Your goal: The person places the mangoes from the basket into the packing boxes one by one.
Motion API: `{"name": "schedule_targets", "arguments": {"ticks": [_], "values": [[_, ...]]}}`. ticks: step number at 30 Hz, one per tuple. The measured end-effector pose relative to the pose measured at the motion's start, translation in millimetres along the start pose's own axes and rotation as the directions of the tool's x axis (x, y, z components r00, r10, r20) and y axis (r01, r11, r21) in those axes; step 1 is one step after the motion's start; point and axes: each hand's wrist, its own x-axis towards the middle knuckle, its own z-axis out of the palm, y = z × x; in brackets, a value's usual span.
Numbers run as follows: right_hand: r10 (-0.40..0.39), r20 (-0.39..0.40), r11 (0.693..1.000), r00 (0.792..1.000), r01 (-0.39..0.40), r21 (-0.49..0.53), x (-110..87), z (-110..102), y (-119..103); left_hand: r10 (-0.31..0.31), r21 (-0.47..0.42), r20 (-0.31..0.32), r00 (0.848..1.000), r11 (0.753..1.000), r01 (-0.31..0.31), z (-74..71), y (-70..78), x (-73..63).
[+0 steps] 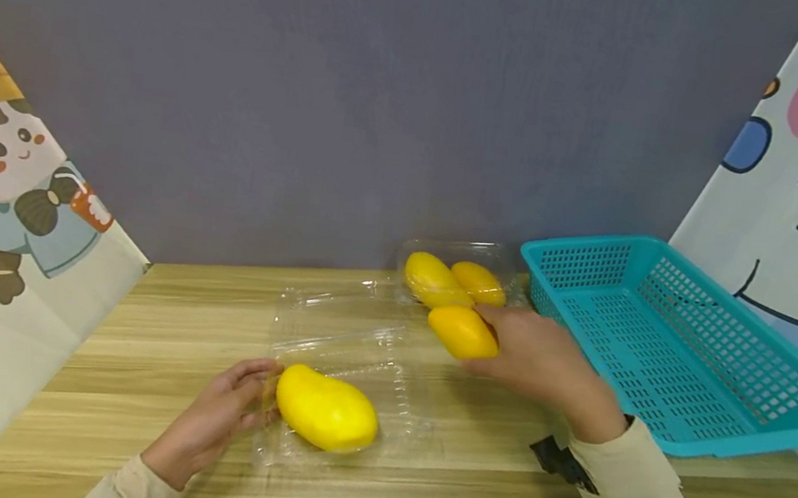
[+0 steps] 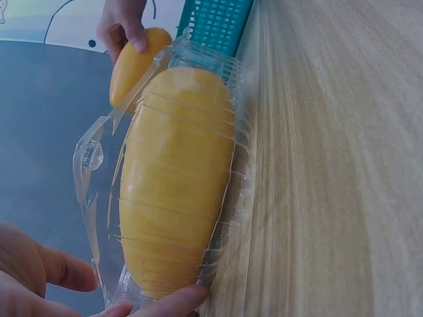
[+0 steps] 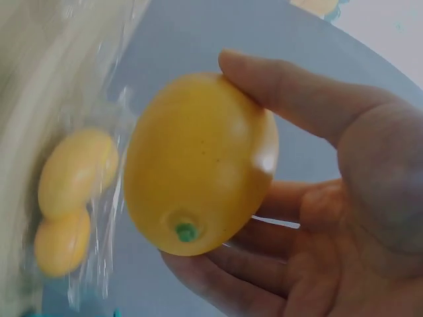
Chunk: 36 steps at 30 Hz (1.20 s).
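My right hand [image 1: 543, 361] holds a yellow-orange mango [image 1: 464, 332] between thumb and fingers, raised above the table. A small green stem stub shows on that mango [image 3: 198, 165] in the right wrist view. My left hand [image 1: 226, 411] grips the left edge of an opened clear plastic clamshell container [image 1: 405, 431], whose lid is folded back toward the far side. One larger bright yellow mango [image 1: 326, 409] lies in its near half. In the left wrist view, my fingertips [image 2: 178, 300] are right at the container's end, below this mango [image 2: 175, 178].
Behind my right hand, against the dark grey wall, a second clear container [image 1: 455, 250] holds two yellow mangoes [image 1: 433, 279]. On the right stands a teal perforated basket [image 1: 663, 368]. Cartoon-printed panels [image 1: 23, 174] flank the wooden table [image 1: 196, 298] on both sides.
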Motion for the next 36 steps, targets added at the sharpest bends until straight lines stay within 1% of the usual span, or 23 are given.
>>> {"name": "schedule_targets", "arguments": {"ticks": [3, 8, 18, 23, 28, 32, 36], "values": [[-0.016, -0.014, 1.0, 1.0, 0.016, -0.015, 5.3, 6, -12, 0.003, -0.002, 0.003, 1.0, 1.0, -0.003, -0.1, -0.2, 0.4], [-0.033, 0.016, 0.999, 0.999, 0.033, -0.04, 11.6, 16, -30, 0.005, -0.009, 0.014, 1.0, 1.0, -0.005, 0.2, -0.8, 1.6], [-0.077, 0.081, 0.996, 0.994, 0.073, 0.044, 18.2, 36, -64, 0.008, -0.003, 0.021, 1.0, 1.0, -0.008, -0.3, 0.9, 1.0], [-0.1, 0.122, 0.992, 0.988, 0.089, 0.091, 21.2, 50, -78, 0.007, -0.001, 0.005, 1.0, 1.0, -0.007, 0.4, 0.2, 0.1], [-0.101, 0.125, 0.991, 0.987, 0.088, 0.102, 21.0, 61, -85, 0.001, 0.005, -0.01, 1.0, 1.0, -0.001, 1.6, 0.6, -0.5], [-0.092, 0.111, 0.992, 0.99, 0.081, 0.096, 21.3, 69, -86, -0.002, 0.002, -0.016, 1.0, 1.0, 0.002, 2.0, 1.3, -1.1], [-0.105, 0.113, 0.992, 0.988, 0.095, 0.087, 22.8, 76, -85, -0.006, 0.002, -0.019, 1.0, 1.0, 0.006, 1.7, 1.1, -2.3]]}}
